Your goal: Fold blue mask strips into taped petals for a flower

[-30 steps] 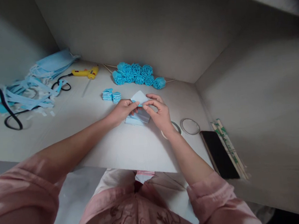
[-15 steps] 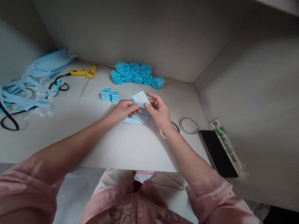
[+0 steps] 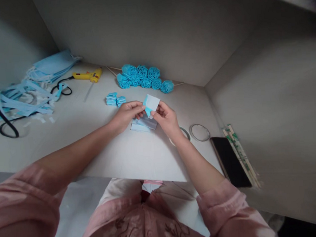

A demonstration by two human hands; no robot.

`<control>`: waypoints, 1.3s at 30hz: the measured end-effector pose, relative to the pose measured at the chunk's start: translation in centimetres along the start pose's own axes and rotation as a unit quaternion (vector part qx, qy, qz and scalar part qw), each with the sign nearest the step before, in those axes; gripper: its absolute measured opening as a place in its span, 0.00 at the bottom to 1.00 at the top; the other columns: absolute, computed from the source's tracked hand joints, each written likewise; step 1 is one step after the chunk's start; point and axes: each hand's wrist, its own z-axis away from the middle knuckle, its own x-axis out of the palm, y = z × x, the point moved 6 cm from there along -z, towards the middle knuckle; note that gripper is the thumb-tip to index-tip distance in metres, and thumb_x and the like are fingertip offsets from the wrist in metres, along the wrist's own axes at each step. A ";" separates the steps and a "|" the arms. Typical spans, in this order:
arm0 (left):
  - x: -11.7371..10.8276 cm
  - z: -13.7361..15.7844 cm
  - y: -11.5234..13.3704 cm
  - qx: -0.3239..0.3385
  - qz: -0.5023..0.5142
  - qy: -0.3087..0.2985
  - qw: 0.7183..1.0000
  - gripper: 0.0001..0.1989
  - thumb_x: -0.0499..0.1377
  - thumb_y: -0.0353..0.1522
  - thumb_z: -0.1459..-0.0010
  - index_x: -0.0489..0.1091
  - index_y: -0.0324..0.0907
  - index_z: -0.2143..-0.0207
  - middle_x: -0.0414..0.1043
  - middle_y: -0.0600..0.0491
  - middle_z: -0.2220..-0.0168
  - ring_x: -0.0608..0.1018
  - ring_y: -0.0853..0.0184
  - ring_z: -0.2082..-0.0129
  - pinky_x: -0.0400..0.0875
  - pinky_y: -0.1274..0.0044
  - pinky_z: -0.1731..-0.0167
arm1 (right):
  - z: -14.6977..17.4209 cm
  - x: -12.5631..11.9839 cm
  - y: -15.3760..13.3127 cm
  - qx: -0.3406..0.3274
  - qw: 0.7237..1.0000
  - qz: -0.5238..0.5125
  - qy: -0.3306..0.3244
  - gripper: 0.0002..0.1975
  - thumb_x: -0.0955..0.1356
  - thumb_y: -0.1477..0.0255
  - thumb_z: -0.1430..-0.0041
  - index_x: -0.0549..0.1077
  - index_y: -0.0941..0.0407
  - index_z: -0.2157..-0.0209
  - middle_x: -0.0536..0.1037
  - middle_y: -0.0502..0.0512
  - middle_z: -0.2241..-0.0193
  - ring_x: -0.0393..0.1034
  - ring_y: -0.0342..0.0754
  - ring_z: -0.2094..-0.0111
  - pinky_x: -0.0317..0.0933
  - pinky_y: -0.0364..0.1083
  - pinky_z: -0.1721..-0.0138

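Note:
Between my two hands is a small piece of face-mask fabric (image 3: 152, 102), white on its face with a blue strip along the left side. My left hand (image 3: 128, 113) pinches its left edge between thumb and fingers. My right hand (image 3: 166, 117) grips it from the lower right, thumb in front and fingers behind. Below the hands lie pale blue flat mask pieces (image 3: 144, 124) on the table, partly hidden. Just beyond my left hand sit two small stacks of folded blue pieces (image 3: 115, 99).
Blue fabric roses (image 3: 142, 76) lie at the back. To the left are a yellow glue gun (image 3: 87, 76), stacked masks (image 3: 52, 66) and cut strips (image 3: 26, 97). At right are a tape roll (image 3: 186, 133), a metal ring (image 3: 200, 132), a phone (image 3: 230, 162) and thin sticks (image 3: 241, 155).
The fabric piece has turned and shifted slightly right and up. My left hand has moved its pinch to the piece's left edge, while my right hand keeps hold.

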 end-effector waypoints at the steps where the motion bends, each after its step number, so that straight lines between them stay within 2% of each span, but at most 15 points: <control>1: 0.1 0.0 0.0 -0.001 0.004 -0.005 1.000 0.15 0.66 0.42 0.50 0.72 0.39 0.73 0.71 0.55 0.74 0.71 0.73 0.75 0.62 0.79 0.72 | 0.0 0.0 0.0 -0.001 1.000 0.000 0.002 0.18 0.71 0.60 0.46 0.73 0.52 0.55 0.75 0.51 0.68 0.69 0.46 0.68 0.68 0.47 0.63; 4: 0.4 0.1 0.1 -0.003 -0.007 -0.018 1.000 0.16 0.65 0.43 0.49 0.72 0.39 0.74 0.71 0.54 0.75 0.70 0.73 0.75 0.62 0.79 0.73 | 0.0 -0.1 -0.1 -0.006 1.000 -0.007 0.006 0.17 0.71 0.61 0.45 0.73 0.52 0.55 0.75 0.50 0.68 0.69 0.45 0.68 0.67 0.46 0.63; 10: 0.4 0.3 0.7 0.002 -0.054 -0.004 0.999 0.16 0.63 0.42 0.49 0.70 0.38 0.78 0.69 0.54 0.78 0.68 0.73 0.77 0.62 0.78 0.73 | 0.0 0.0 -0.4 0.011 0.999 -0.033 -0.007 0.15 0.71 0.60 0.46 0.74 0.52 0.59 0.72 0.48 0.71 0.66 0.44 0.69 0.63 0.44 0.65; 14: 1.0 0.5 0.9 -0.001 -0.128 -0.038 0.991 0.14 0.62 0.39 0.49 0.70 0.38 0.80 0.67 0.55 0.81 0.66 0.74 0.80 0.59 0.79 0.76 | 0.1 -0.2 -0.5 0.046 0.997 -0.064 -0.001 0.18 0.73 0.58 0.48 0.75 0.52 0.58 0.74 0.48 0.69 0.65 0.42 0.69 0.61 0.42 0.67; 19: 1.6 0.7 1.1 0.011 -0.184 -0.067 0.981 0.14 0.61 0.39 0.49 0.69 0.38 0.81 0.67 0.56 0.82 0.65 0.75 0.81 0.57 0.81 0.79 | 0.1 -0.3 -0.4 0.051 0.997 -0.049 0.014 0.13 0.73 0.60 0.49 0.75 0.54 0.69 0.72 0.46 0.74 0.62 0.40 0.73 0.58 0.41 0.70; 26: 1.4 0.6 0.7 0.007 -0.165 -0.063 0.984 0.15 0.60 0.41 0.46 0.71 0.38 0.76 0.66 0.57 0.83 0.67 0.75 0.82 0.58 0.82 0.81 | 0.1 -0.3 -0.5 0.044 0.997 -0.056 0.027 0.10 0.72 0.63 0.48 0.74 0.55 0.69 0.73 0.47 0.74 0.63 0.41 0.72 0.59 0.41 0.68; 32: 1.4 0.6 0.8 0.003 -0.155 -0.053 0.986 0.15 0.60 0.39 0.47 0.69 0.38 0.80 0.65 0.57 0.83 0.66 0.75 0.83 0.58 0.82 0.81 | -0.1 -0.4 -0.6 0.030 0.997 -0.062 0.038 0.10 0.73 0.64 0.49 0.74 0.54 0.67 0.74 0.48 0.71 0.65 0.41 0.70 0.60 0.42 0.67; 39: 1.0 0.4 0.6 -0.021 -0.136 -0.029 0.990 0.13 0.61 0.38 0.49 0.70 0.38 0.80 0.66 0.56 0.84 0.65 0.75 0.83 0.57 0.81 0.81 | -0.1 -0.6 -0.5 0.026 0.999 -0.016 0.041 0.08 0.71 0.65 0.46 0.74 0.54 0.67 0.76 0.49 0.70 0.67 0.42 0.69 0.61 0.43 0.66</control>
